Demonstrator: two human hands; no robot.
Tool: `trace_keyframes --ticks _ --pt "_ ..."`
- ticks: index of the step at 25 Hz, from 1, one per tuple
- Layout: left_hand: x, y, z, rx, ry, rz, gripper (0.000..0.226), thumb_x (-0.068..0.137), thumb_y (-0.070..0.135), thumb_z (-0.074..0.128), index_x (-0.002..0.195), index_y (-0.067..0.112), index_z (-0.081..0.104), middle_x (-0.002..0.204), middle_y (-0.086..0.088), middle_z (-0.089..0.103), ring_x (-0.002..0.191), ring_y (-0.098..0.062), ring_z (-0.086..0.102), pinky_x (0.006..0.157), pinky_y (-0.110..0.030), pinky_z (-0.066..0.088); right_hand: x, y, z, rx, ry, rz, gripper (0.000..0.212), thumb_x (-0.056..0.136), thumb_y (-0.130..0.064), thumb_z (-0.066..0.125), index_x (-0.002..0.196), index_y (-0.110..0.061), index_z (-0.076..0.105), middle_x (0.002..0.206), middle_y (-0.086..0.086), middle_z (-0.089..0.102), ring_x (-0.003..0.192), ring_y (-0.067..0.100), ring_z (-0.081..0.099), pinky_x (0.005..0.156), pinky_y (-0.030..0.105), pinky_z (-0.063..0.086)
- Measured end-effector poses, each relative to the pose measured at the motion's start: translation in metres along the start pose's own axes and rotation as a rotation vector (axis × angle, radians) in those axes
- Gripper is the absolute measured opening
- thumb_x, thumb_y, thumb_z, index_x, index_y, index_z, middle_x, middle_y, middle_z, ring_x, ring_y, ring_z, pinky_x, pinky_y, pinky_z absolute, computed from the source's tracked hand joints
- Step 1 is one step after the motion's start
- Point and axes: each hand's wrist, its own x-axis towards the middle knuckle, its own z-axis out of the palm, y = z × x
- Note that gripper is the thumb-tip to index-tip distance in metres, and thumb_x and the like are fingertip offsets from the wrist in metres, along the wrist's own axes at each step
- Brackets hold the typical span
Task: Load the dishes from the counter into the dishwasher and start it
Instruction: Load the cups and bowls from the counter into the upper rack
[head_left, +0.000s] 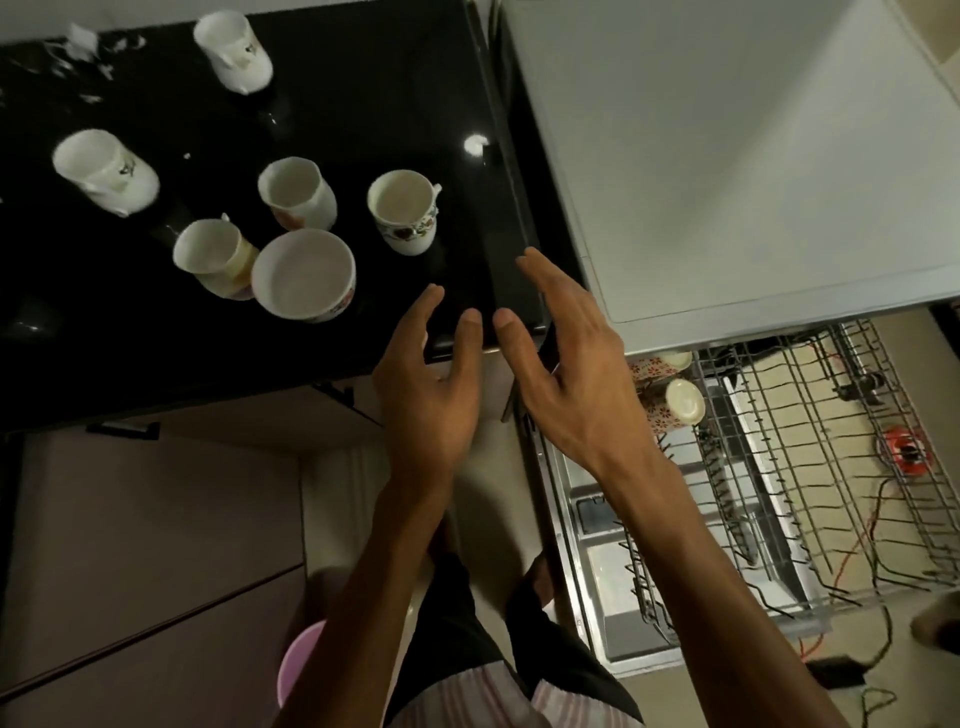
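Both my hands, left (426, 410) and right (566, 374), hover open and empty, so next I reach ahead for the floral cup (405, 213) just beyond my fingertips on the surface (415, 78)

No readable text, brand, number or sign anywhere. Cups (404, 218) carry only floral prints, two cups in the rack (670, 400) a red flower pattern; dark marks on far mugs (106, 171) too blurred to read.
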Motion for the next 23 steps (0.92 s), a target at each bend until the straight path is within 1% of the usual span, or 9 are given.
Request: trace_keyframes --ticks 5,8,10,12,14,17,20,21,23 --pt "0.012 -0.003 -0.03 -0.039 0.07 -0.01 0.05 0.094 0.039 0.059 0.14 0.019 0.051 0.143 0.002 0.052 0.133 -0.006 0.045 0.109 -0.022 0.037 0.014 -0.026 0.02 -0.001 -0.02 -0.023 0.054 0.1 -0.04 0.047 0.147 -0.015 0.038 0.154 0.0 0.037 0.143 0.009 0.031 0.115 0.031 0.032" --pt "0.021 -0.01 -0.047 -0.056 0.12 0.033 0.048 0.094 0.033 0.062 0.136 0.013 0.054 0.138 0.001 0.056 0.13 -0.006 0.048 0.11 -0.026 0.039 0.02 -0.04 0.035 0.018 -0.023 -0.075 0.052 0.1 -0.037 0.049 0.147 -0.015 0.039 0.152 0.001 0.04 0.14 0.004 0.032 0.114 0.033 0.035" --pt "0.027 -0.013 -0.057 -0.056 0.134 0.068 0.045 0.094 0.03 0.062 0.135 0.012 0.056 0.133 0.005 0.058 0.126 -0.003 0.051 0.108 -0.023 0.04 0.023 -0.045 0.045 0.015 -0.035 -0.11 0.052 0.1 -0.035 0.05 0.147 -0.016 0.038 0.151 0.001 0.042 0.138 0.0 0.031 0.113 0.035 0.037" --pt "0.034 -0.017 -0.067 -0.052 0.135 0.106 0.043 0.094 0.028 0.062 0.134 0.012 0.057 0.13 0.009 0.057 0.125 -0.002 0.051 0.105 -0.018 0.04 0.03 -0.048 0.057 -0.018 -0.059 -0.12 0.053 0.101 -0.037 0.047 0.148 -0.015 0.038 0.151 0.002 0.042 0.14 0.005 0.032 0.114 0.038 0.036" --pt "0.042 -0.02 -0.074 -0.052 0.142 0.125 0.041 0.094 0.026 0.063 0.132 0.013 0.057 0.128 0.011 0.056 0.124 0.002 0.05 0.103 -0.018 0.041 0.038 -0.048 0.069 -0.056 -0.071 -0.112 0.054 0.101 -0.037 0.047 0.148 -0.013 0.038 0.15 0.003 0.043 0.141 0.011 0.035 0.115 0.037 0.034" --pt "0.056 -0.025 -0.072 -0.042 0.128 0.04 0.041 0.094 0.028 0.064 0.131 0.013 0.057 0.133 -0.001 0.059 0.124 -0.004 0.05 0.103 -0.025 0.044 0.059 -0.039 0.083 -0.096 -0.055 -0.068 0.051 0.099 -0.032 0.053 0.145 -0.014 0.041 0.149 0.004 0.045 0.137 0.015 0.037 0.112 0.03 0.034" --pt "0.067 -0.022 -0.069 -0.024 0.069 -0.037 0.045 0.094 0.036 0.061 0.134 0.016 0.056 0.135 -0.003 0.058 0.127 -0.013 0.051 0.104 -0.036 0.047 0.084 -0.033 0.094 -0.148 -0.058 0.021 0.057 0.096 -0.032 0.058 0.145 -0.012 0.039 0.154 0.008 0.037 0.139 0.025 0.036 0.105 0.029 0.034" --pt "0.071 -0.019 -0.068 -0.017 0.052 -0.035 0.045 0.094 0.036 0.061 0.134 0.016 0.055 0.135 -0.003 0.057 0.128 -0.015 0.05 0.104 -0.035 0.046 0.093 -0.031 0.097 -0.174 -0.058 0.046 0.058 0.095 -0.031 0.059 0.145 -0.011 0.038 0.155 0.01 0.033 0.139 0.028 0.035 0.103 0.03 0.036" --pt "0.08 -0.014 -0.068 -0.004 0.036 -0.007 0.044 0.094 0.035 0.061 0.133 0.017 0.055 0.134 -0.002 0.057 0.127 -0.015 0.05 0.103 -0.033 0.045 0.108 -0.027 0.104 -0.225 -0.07 0.08 0.056 0.094 -0.03 0.06 0.143 -0.01 0.041 0.157 0.013 0.027 0.139 0.033 0.035 0.101 0.037 0.042"
